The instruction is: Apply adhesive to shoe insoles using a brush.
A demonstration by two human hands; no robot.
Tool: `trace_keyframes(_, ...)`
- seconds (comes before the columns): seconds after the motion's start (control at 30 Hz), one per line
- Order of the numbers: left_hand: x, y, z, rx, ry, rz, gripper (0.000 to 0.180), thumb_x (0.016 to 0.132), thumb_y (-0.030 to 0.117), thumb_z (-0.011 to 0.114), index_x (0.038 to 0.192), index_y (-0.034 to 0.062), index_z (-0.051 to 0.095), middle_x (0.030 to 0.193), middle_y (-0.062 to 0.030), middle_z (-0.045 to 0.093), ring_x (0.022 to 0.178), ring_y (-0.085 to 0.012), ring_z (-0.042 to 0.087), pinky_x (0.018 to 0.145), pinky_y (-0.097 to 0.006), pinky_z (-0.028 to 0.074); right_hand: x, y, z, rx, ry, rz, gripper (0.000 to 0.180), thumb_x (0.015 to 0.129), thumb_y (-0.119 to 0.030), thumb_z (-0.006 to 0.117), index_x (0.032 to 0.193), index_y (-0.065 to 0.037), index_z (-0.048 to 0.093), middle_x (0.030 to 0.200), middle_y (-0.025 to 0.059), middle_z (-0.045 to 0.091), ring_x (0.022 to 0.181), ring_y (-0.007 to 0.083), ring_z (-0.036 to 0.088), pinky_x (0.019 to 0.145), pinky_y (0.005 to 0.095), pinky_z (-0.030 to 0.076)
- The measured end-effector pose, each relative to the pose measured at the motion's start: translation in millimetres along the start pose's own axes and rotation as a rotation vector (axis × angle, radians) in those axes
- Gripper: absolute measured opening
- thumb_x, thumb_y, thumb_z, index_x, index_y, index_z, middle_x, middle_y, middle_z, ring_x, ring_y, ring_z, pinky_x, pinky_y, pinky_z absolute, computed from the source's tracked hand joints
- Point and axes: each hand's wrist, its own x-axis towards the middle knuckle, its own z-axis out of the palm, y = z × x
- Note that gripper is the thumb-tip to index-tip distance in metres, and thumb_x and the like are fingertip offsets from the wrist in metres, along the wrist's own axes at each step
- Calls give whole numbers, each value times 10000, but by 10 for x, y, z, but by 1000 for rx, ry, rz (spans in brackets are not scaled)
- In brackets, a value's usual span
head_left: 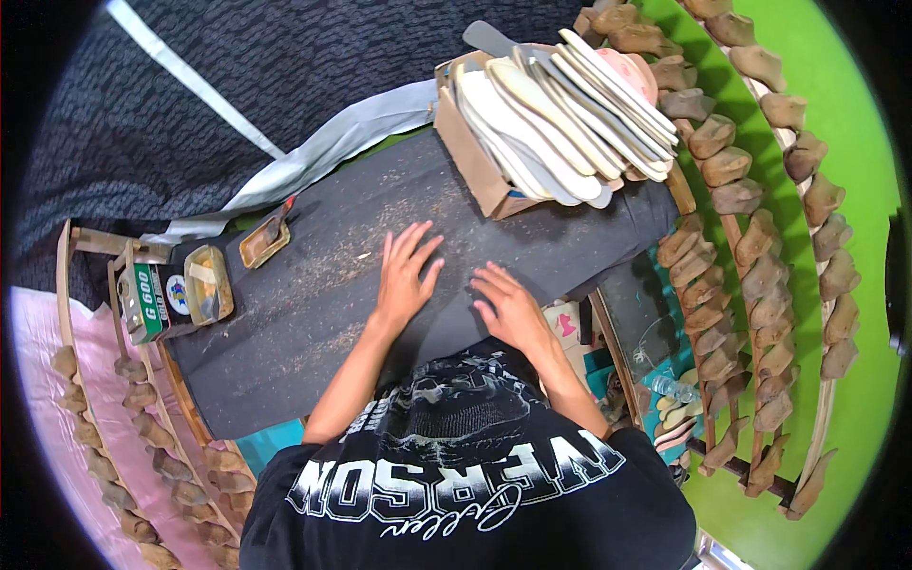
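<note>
Over the dark, cloth-covered worktable both of my hands reach forward, palms down. My left hand has its fingers spread and holds nothing. A short gap to its right, my right hand lies near the table's front edge, fingers apart and likewise holding nothing. Pale shavings and crumbs are scattered over the cloth around and left of my left hand. Beyond my right hand stands a cardboard box packed with white and grey shoe insoles, stacked on edge and leaning right.
A small tray with a red-tipped brush stands at the far left, beside an open tub and a green-and-black can. Racks of brown wooden shoe lasts line the right wall, more lasts the left. A plastic bottle lies below right.
</note>
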Motion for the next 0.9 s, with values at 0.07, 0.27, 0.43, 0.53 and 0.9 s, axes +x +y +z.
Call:
trace_keyframes(0.07, 464, 244, -106, -87, 178, 154, 206, 895, 73, 796, 1098, 104, 785, 1185, -55, 771, 1130, -260, 715, 1212, -584, 391, 76, 8, -355, 42, 117, -17, 313, 826, 53, 715, 1131, -7, 752, 1332, 163, 698, 1329, 378, 622, 1122, 461, 518)
trace_keyframes(0.27, 1565, 837, -361, -111, 324, 308, 142, 862, 156, 866, 976, 95, 808, 912, -34, 777, 888, -234, 731, 1069, -441, 503, 318, 45, -1321, -48, 582, -124, 247, 748, 135, 715, 953, -1, 735, 1071, 134, 731, 1038, 344, 710, 898, 423, 579)
trace_keyframes(0.43, 2231, 988, -318, -88, 332, 263, 259, 929, 168, 797, 1167, 69, 780, 1200, -122, 741, 1160, -318, 678, 1053, -443, 504, 458, 423, -1752, -113, 746, -23, 214, 833, 63, 781, 1034, 2, 742, 1072, 143, 744, 978, 338, 723, 888, 418, 580)
trace_keyframes(0.53, 2514, 916, -275, -49, 265, 187, 342, 962, 130, 717, 1300, 79, 734, 1384, -171, 678, 1318, -373, 598, 1142, -468, 456, 549, 615, -1809, -93, 738, -11, 252, 844, 49, 791, 1089, -5, 756, 1105, 147, 745, 998, 341, 730, 890, 412, 582)
trace_keyframes(0.9, 2776, 909, -272, 10, 129, 76, 363, 974, 97, 689, 1327, 154, 752, 1482, -154, 650, 1414, -334, 581, 1240, -545, 367, 717, 738, -1774, -27, 740, -22, 246, 859, 55, 785, 1095, -13, 781, 1069, 125, 738, 958, 309, 729, 853, 396, 583)
